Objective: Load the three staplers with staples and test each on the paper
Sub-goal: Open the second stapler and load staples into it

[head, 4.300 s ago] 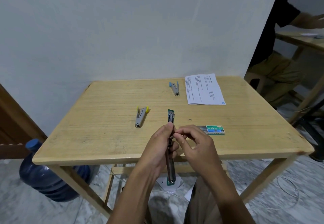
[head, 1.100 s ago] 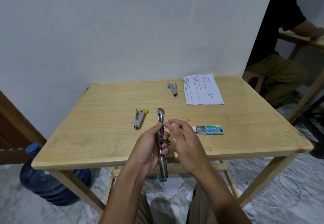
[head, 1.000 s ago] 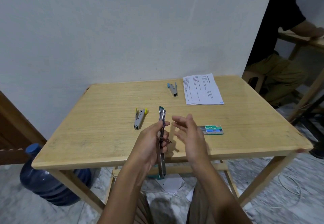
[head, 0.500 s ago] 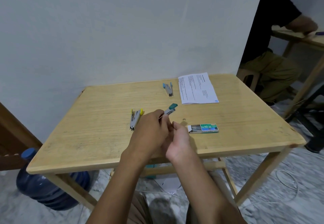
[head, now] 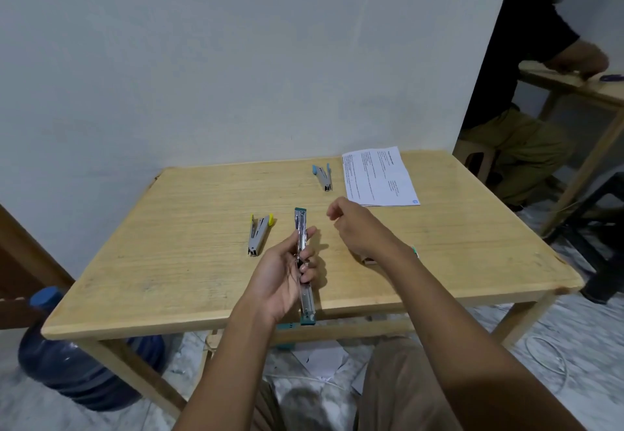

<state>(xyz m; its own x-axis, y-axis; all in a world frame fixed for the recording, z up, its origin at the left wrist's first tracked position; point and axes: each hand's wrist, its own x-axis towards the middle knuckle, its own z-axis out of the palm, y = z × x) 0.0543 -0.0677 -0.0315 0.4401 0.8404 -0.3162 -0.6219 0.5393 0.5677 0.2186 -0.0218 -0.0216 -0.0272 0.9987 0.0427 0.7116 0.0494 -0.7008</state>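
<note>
Wooden table (head: 175, 262) against a plain white wall, blue water jug (head: 77, 373) on the floor at its left, another person (head: 526, 93) seated at right. Versus half a second ago: green stapler (head: 303, 255) is swung open again, held lengthwise in left hand (head: 282, 278), fingers wrapped round its middle; right hand (head: 358, 228) has let go, hovers loosely curled, holding nothing visible. Yellow stapler (head: 258, 233), blue stapler (head: 323, 177) and paper (head: 378, 177) unmoved. Staple box (head: 413, 251) mostly hidden behind right forearm.
</note>
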